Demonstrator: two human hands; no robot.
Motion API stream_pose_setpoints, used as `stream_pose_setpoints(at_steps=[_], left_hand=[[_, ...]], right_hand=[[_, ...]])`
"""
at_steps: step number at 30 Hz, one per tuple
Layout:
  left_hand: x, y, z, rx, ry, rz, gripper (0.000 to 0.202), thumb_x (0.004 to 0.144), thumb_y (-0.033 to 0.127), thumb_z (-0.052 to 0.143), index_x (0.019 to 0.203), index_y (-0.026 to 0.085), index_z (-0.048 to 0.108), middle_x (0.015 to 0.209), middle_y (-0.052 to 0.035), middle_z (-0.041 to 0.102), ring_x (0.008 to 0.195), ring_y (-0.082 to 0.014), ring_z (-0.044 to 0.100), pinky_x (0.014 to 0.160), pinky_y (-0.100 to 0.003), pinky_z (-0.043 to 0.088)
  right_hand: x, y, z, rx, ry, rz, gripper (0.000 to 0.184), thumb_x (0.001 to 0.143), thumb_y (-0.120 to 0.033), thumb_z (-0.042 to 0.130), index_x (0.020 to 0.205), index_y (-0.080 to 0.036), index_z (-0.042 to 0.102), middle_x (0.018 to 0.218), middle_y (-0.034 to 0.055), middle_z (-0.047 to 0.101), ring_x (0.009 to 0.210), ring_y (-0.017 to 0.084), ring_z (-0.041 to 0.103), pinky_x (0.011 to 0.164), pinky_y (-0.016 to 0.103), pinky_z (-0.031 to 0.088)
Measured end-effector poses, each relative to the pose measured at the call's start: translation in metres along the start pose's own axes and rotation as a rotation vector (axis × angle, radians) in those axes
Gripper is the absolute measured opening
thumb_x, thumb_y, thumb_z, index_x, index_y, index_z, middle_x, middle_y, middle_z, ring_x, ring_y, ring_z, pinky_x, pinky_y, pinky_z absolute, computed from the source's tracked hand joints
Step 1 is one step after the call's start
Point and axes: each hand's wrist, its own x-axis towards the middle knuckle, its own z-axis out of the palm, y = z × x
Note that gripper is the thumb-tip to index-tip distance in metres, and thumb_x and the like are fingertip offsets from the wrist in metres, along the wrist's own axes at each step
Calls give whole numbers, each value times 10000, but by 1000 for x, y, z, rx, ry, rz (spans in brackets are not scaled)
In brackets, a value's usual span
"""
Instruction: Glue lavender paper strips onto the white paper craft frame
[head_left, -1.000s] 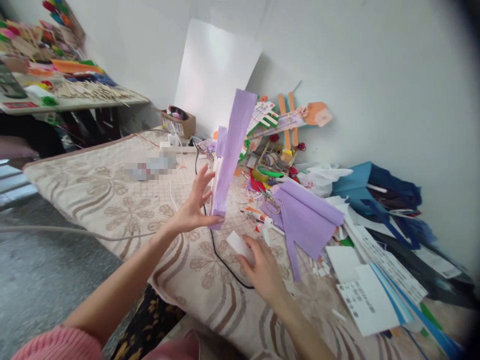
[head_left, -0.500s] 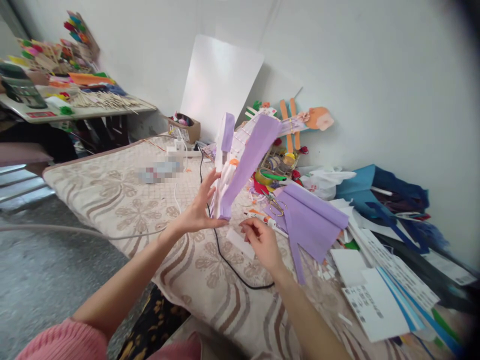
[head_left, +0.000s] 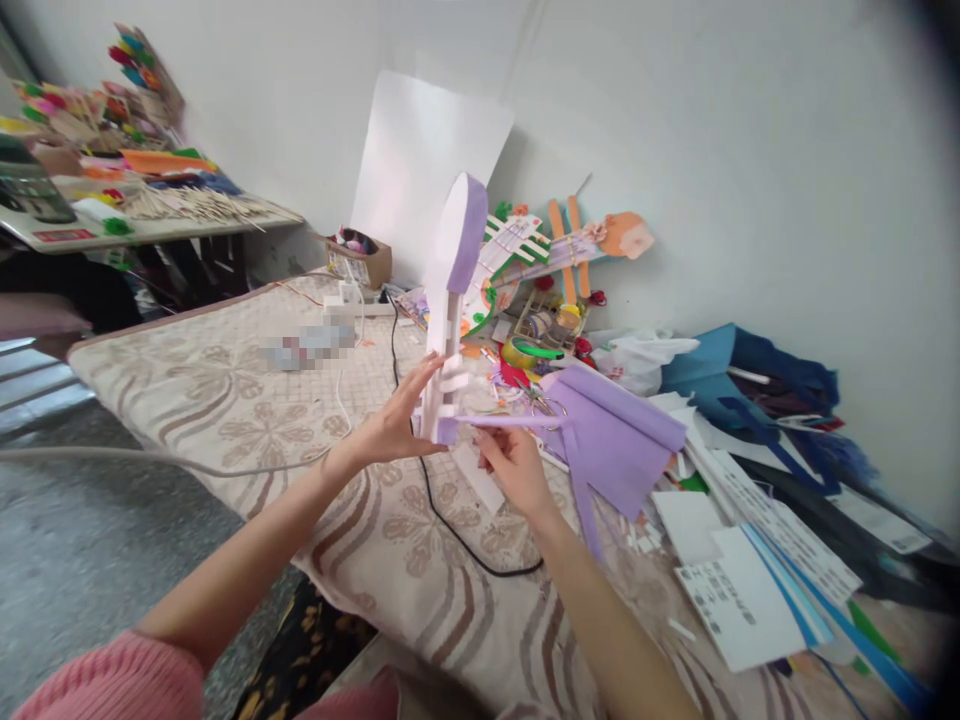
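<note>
My left hand (head_left: 397,420) holds a tall white foam model (head_left: 448,300) upright by its base, thumb and fingers closed around it. Its rounded top is faced with purple paper. A long purple paper strip (head_left: 499,421) hangs off the model's base and lies folded down to the right, nearly level. My right hand (head_left: 514,468) sits just under that strip, fingers curled and touching it. A folded purple paper sheet (head_left: 615,440) lies on the mattress to the right of both hands.
A patterned mattress (head_left: 225,400) carries a black cable (head_left: 450,520), scissors (head_left: 541,400), tape rolls, craft scraps and printed papers (head_left: 742,590). A white board (head_left: 420,170) leans on the wall. A cardboard box (head_left: 360,255) and a cluttered table (head_left: 150,205) stand at left.
The purple strip has swung from upright down to nearly level on the right. My right hand rose from a white piece on the mattress to the strip. The white model's top is now uncovered.
</note>
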Motion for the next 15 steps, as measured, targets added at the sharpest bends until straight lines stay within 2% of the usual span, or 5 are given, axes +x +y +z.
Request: stream_pose_setpoints(at_steps=[3, 6, 10, 15], left_hand=[[-5, -3, 3, 114, 1, 134, 1120, 774, 310, 823, 1605, 257, 74, 1599, -226, 297, 1533, -395, 217, 1189, -632, 321], [-10, -8, 8, 196, 27, 255, 1087, 808, 216, 785, 1606, 265, 49, 1578, -227, 343, 1536, -366, 231, 1176, -620, 348], [-17, -16, 14, 264, 40, 308, 1016, 853, 213, 739, 1599, 316, 58, 1554, -184, 405, 1539, -333, 241, 1152, -608, 394], [-26, -27, 19, 260, 7, 303, 1002, 841, 161, 731, 1598, 298, 90, 1541, -189, 414, 1539, -337, 236, 1150, -615, 394]], right_hand=[[1, 5, 5, -2, -18, -39, 255, 900, -449, 599, 996, -215, 632, 800, 6, 671, 628, 127, 621, 535, 230, 491], [1, 10, 9, -60, -18, -123, 242, 923, -411, 575, 1063, -224, 635, 967, 47, 708, 832, 169, 676, 683, 271, 551], [-1, 15, 13, -106, -43, -180, 247, 930, -341, 551, 1138, -241, 637, 1144, 71, 701, 1046, 207, 670, 839, 326, 555], [-1, 20, 15, -128, -77, -162, 277, 937, -320, 532, 1178, -243, 643, 1169, 72, 721, 1078, 226, 680, 896, 360, 550]])
